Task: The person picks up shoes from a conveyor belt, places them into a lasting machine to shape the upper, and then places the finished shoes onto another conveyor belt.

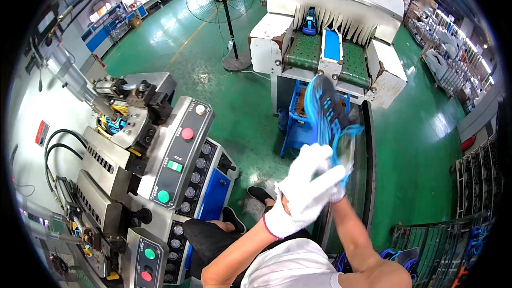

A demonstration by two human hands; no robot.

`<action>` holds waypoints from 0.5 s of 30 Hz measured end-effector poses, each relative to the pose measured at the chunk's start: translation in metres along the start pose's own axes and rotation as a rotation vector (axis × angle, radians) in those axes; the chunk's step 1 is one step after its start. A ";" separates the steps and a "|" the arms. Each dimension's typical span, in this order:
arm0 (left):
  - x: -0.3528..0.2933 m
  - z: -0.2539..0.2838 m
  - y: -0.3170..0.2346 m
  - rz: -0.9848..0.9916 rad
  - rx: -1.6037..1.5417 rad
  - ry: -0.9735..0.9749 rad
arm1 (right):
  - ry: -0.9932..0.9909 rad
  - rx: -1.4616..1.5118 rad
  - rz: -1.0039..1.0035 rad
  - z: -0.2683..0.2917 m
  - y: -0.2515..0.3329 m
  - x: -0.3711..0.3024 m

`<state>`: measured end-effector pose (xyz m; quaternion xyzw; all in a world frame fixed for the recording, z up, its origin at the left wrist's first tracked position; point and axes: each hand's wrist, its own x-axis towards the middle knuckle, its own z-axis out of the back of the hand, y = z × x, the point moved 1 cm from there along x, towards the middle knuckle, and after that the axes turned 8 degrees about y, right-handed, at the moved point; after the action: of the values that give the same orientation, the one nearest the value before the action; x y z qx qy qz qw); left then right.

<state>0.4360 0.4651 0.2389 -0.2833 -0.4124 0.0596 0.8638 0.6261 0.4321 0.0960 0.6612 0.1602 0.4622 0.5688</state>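
A blue-and-black sports shoe upper (324, 104) with bright blue laces is raised in front of me, toe pointing away. My left hand (306, 189), in a white knit glove, is closed at its heel end. My right hand (338, 194), gloved too, lies behind the left, so its fingers are hidden. Pale, blurred material (349, 149) shows beside the heel end; I cannot make out what it is. Beyond the upper, another blue shoe (309, 23) sits on the green conveyor belt (304, 52) at the tunnel mouth.
On the left stands a machine with a button panel (176, 152), gauges and clamped blue pieces (113, 124). A blue cart (296, 133) is under the conveyor's end. A standing fan (229, 26) is farther back. Wire racks (432, 245) with blue shoes are at the lower right.
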 end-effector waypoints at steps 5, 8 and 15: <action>-0.078 -0.012 0.020 0.254 0.032 0.108 | -0.285 -0.261 0.082 0.043 -0.032 0.207; -0.158 -0.019 0.029 0.646 0.000 0.098 | -0.288 -0.237 -0.263 0.096 -0.125 0.311; -0.253 -0.006 0.014 1.128 0.049 -0.017 | -0.063 -1.387 -0.438 0.260 -0.215 0.499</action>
<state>0.2767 0.3889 0.0566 -0.4393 -0.2025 0.5240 0.7010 1.1599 0.7081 0.1360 0.1145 -0.0573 0.3138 0.9408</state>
